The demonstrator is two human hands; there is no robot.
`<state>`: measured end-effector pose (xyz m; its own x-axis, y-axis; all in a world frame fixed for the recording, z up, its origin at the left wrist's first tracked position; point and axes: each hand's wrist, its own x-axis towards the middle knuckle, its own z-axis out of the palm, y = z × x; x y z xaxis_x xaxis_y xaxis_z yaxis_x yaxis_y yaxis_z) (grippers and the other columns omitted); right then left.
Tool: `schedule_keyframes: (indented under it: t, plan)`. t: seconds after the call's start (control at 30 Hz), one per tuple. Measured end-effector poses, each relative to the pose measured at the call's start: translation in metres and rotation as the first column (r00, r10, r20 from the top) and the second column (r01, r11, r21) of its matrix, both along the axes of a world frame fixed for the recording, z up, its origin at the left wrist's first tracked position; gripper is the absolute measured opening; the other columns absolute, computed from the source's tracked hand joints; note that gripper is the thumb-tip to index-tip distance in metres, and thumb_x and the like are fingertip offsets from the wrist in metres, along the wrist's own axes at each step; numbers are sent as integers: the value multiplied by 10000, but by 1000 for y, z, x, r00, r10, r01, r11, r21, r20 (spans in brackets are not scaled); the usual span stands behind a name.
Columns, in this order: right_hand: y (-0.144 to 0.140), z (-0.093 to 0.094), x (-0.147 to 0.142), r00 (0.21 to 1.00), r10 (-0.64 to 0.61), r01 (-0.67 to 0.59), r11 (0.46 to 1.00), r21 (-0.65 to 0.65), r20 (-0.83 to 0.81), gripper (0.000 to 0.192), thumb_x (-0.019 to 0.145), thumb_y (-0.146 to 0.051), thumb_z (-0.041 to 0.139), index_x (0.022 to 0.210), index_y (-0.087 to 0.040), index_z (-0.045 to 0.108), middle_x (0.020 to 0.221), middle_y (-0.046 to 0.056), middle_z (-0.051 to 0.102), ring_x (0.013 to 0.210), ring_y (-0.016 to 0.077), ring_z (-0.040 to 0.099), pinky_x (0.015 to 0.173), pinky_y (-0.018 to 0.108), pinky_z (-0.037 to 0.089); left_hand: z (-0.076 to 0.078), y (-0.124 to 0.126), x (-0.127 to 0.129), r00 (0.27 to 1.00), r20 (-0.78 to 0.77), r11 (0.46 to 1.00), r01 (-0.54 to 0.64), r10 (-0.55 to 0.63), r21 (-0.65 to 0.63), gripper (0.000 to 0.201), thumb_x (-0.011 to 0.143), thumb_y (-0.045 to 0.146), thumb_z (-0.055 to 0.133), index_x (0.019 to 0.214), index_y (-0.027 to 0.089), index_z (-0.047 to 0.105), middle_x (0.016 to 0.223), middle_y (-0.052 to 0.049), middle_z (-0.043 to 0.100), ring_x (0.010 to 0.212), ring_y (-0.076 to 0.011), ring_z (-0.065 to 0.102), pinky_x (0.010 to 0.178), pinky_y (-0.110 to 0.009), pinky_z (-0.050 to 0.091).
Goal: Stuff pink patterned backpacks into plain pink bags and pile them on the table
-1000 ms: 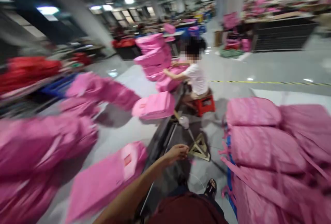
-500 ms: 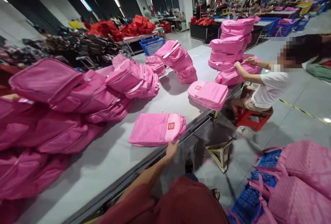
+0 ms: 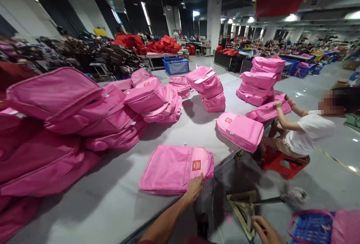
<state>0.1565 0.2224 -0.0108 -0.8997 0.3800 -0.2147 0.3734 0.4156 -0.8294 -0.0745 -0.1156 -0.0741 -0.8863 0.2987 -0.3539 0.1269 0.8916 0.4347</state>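
A pink backpack (image 3: 170, 169) with a red label lies flat on the light table, near its front edge. My left hand (image 3: 195, 189) grips the near side of this backpack beside the label; some of its fingers are hidden. Low in the view, my right hand (image 3: 266, 231) is over the floor, away from the table, its fingers apart and nothing in them. Another pink backpack (image 3: 240, 131) with a red label lies further right along the table edge.
Piled pink backpacks (image 3: 70, 131) cover the table's left side; stacks (image 3: 210, 90) stand further back. At right, a co-worker in a white shirt (image 3: 317, 133) sits on a red stool (image 3: 287, 163), handling a pink backpack. A blue crate (image 3: 312, 227) and a wooden-framed stand (image 3: 243, 210) are on the floor.
My right hand has come into view at the bottom. The view has shifted, with the table and crate lower in it. My left hand now reaches further onto the backpack's side.
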Motion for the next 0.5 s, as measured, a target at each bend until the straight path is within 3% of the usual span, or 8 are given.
schedule_keyframes:
  t: [0.07, 0.13, 0.2, 0.27, 0.33, 0.4, 0.5]
  plan:
    - [-32, -16, -35, 992, 117, -110, 981, -157, 39, 492, 738, -814, 707, 967, -421, 893, 1104, 69, 875, 1116, 433, 830, 943, 505, 696, 11, -8, -7, 1000, 11, 999, -3, 3, 41, 514, 1043, 301, 538, 1521, 178, 679, 1138, -236, 806, 1127, -446, 767, 994, -531, 540]
    - [-63, -27, -71, 994, 110, -101, 970, -223, 27, 586, 737, -797, 730, 1141, -399, 881, 1211, 89, 864, 1223, 429, 802, 1055, 533, 659, 29, -15, -12, 1000, -7, 997, -14, 15, 79, 448, 1060, 344, 543, 1452, 232, 728, 1103, -193, 823, 1101, -416, 779, 979, -489, 532]
    - [-92, -27, -105, 999, 35, -39, 967, -251, -21, 768, 723, -820, 741, 1304, -325, 830, 1296, 139, 838, 1279, 428, 780, 1116, 548, 629, 57, -19, -13, 998, -58, 987, -13, 22, 159, 377, 1069, 403, 545, 1340, 278, 776, 1088, -145, 834, 1053, -366, 778, 944, -424, 518]
    - [-116, -13, -137, 998, 11, -29, 954, -299, -62, 954, 731, -856, 746, 1451, -230, 750, 1431, 203, 775, 1370, 425, 732, 1175, 538, 594, 94, -21, -10, 991, -119, 943, -12, 55, 332, 339, 1077, 452, 537, 1167, 274, 811, 1001, -104, 824, 912, -297, 747, 865, -365, 492]
    - [-137, 14, -164, 993, 42, -80, 934, -348, -114, 1033, 794, -898, 710, 1536, -180, 687, 1543, 226, 705, 1472, 407, 663, 1246, 519, 537, 137, -24, -5, 982, -136, 836, -38, 134, 548, 369, 1076, 498, 546, 992, 246, 802, 841, -60, 765, 748, -232, 653, 766, -332, 453]
    - [-154, 47, -184, 978, 101, -163, 914, -372, -180, 976, 918, -909, 615, 1572, -186, 666, 1616, 197, 658, 1553, 367, 592, 1317, 493, 460, 177, -29, -2, 967, -94, 713, -106, 235, 693, 404, 1051, 547, 597, 878, 224, 768, 737, -18, 679, 683, -194, 564, 709, -314, 421]
    - [-172, 89, -205, 964, 118, -194, 924, -330, -237, 978, 998, -916, 517, 1579, -144, 666, 1638, 205, 636, 1587, 361, 551, 1364, 498, 388, 213, -39, -3, 934, -21, 537, -186, 356, 823, 422, 979, 596, 702, 855, 197, 761, 780, -10, 675, 766, -194, 575, 761, -304, 454]
